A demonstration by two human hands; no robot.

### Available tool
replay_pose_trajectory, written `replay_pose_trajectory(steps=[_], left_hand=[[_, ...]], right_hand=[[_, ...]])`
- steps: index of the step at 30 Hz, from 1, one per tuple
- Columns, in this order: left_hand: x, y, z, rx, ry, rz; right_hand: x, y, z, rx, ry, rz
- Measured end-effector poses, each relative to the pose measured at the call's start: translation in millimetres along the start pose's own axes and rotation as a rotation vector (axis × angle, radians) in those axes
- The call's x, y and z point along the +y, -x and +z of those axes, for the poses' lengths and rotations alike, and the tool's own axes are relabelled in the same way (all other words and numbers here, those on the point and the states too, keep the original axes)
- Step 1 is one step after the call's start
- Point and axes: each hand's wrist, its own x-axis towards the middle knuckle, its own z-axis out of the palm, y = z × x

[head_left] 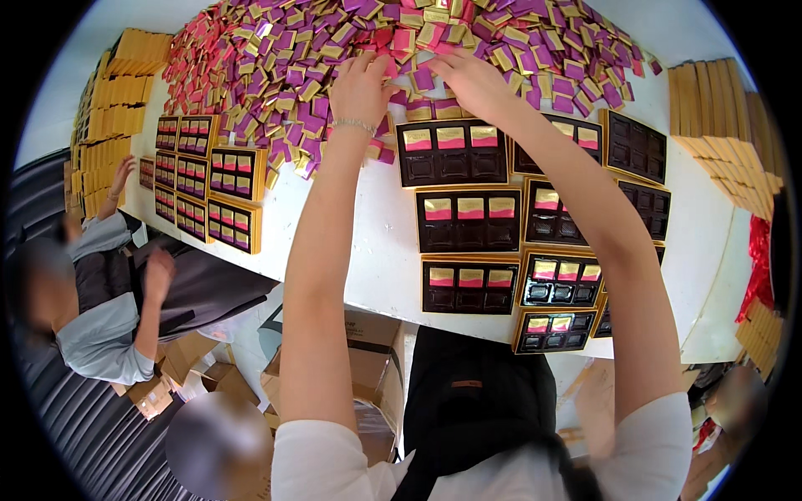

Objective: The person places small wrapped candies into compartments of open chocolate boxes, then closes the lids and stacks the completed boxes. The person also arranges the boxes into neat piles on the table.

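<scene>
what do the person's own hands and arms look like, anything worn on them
The left hand and right hand wear no gloves. A thin, light bracelet circles the left wrist; none shows on the right. The forearms are uncovered, below short white sleeves.

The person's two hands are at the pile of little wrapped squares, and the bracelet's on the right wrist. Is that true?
Nearly! The left hand and right hand are at the pile, but the head view shows the bracelet on the left wrist, not the right.
</scene>
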Motion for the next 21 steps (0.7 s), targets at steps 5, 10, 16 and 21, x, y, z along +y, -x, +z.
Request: replay_pose_trajectory(steps=[5, 10, 16, 21], left_hand=[[-40.3, 3.5, 16.3, -0.087, -0.123, 0.186], [-46.6, -10.6, 9.8, -0.122, -0.037, 0.031], [8.5, 2.2, -6.3, -0.055, 1.066, -0.639], [77.1, 31.8, -29.9, -0.145, 1.572, -0.771]], right_hand=[[3.8, -9.9, 24.7, -0.103, 0.109, -0.035], [4.7, -14.6, 21.1, -0.215, -0.005, 0.101], [-4.2, -13.7, -8.9, -0.089, -1.053, 0.764], [-9.2, 46.0, -74.6, -0.112, -1.261, 0.730]])
